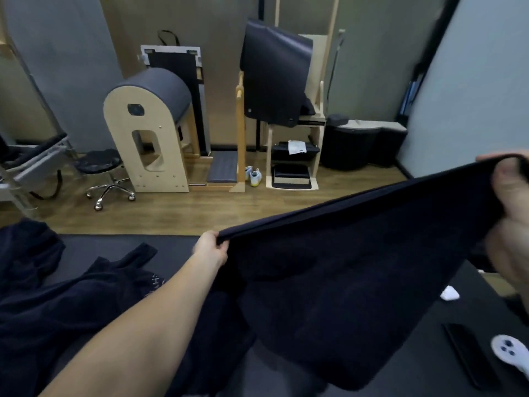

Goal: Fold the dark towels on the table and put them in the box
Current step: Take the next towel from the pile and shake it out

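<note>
A dark navy towel (343, 276) hangs stretched in the air above the dark table (114, 247). My left hand (210, 249) pinches its top left corner. Close to the camera at the right edge, my right hand (512, 196) grips the top right corner. The towel's top edge runs taut and slanted between the two hands, and its lower part drapes down over the table. A heap of more dark towels (57, 296) lies crumpled on the table's left side. No box is in view.
A white controller (512, 351) and a flat black strip (469, 353) lie on the table's right side, with a small white scrap (450, 293) beyond them. Past the table is wood floor with a rolling stool (103, 167), a barrel-shaped wooden unit (148, 130) and wooden racks.
</note>
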